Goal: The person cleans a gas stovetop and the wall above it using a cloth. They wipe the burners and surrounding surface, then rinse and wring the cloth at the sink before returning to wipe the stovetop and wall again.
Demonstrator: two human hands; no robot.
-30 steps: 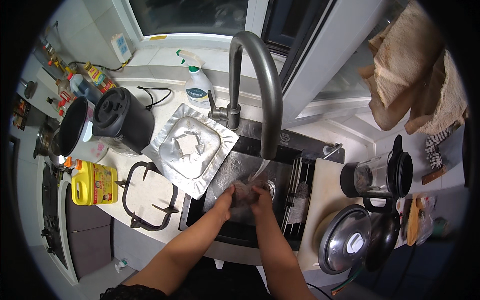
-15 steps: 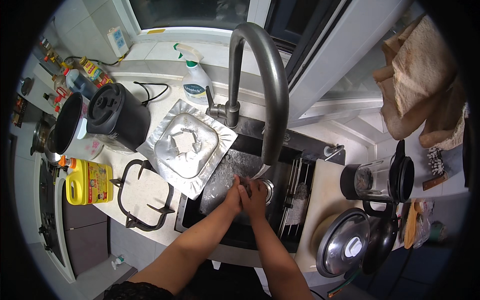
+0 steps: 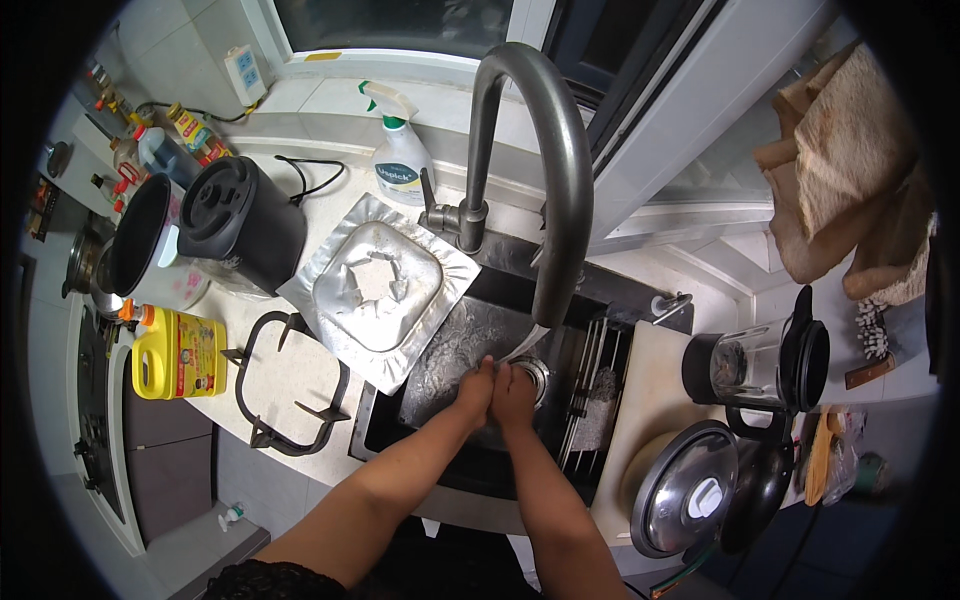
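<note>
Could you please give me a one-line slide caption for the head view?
Left hand and right hand together in the sink beneath the curved grey faucet.

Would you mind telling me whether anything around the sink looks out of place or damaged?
Yes: the foil liner hangs tilted over the sink's left edge, its centre torn open. A black stove grate lies on the counter. Both hands, left hand and right hand, meet under the tap.

Both bare forearms extended forward, left hand (image 3: 476,388) and right hand (image 3: 514,392) pressed together, fingers curled downward
</note>
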